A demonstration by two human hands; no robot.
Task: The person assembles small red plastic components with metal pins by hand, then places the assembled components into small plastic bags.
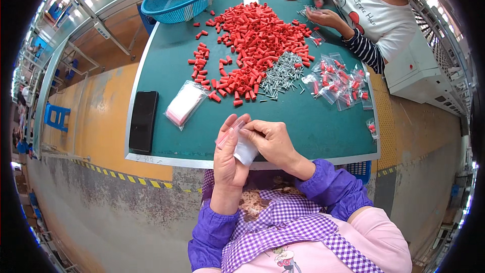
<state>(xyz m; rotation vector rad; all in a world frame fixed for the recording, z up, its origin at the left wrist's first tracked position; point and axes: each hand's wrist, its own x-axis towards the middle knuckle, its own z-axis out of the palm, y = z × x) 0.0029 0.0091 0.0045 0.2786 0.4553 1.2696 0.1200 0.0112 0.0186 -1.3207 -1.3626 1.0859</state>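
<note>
Just over the table's near edge, my left hand (228, 154) holds a small stack of clear zip bags (246, 150) with a pinkish-red strip along the top. The fingers of my right hand (273, 141) pinch at the upper edge of those bags; whether one bag is separated cannot be made out. Beyond my hands lies a big heap of red plastic caps (252, 30), short and tube-shaped. A pile of silver screws (281, 76) sits against its near right side. Filled zip bags (339, 82) with red caps inside lie to the right. Another stack of bags (186, 103) rests left of my hands.
The green table (202, 139) has a pale metal rim. A black phone (143, 121) lies at its left edge. At the far left stands a blue plastic basket (179, 0). Across the far right corner, a co-worker's hands (323, 12) handle small parts. One filled bag (372, 127) lies near the right edge.
</note>
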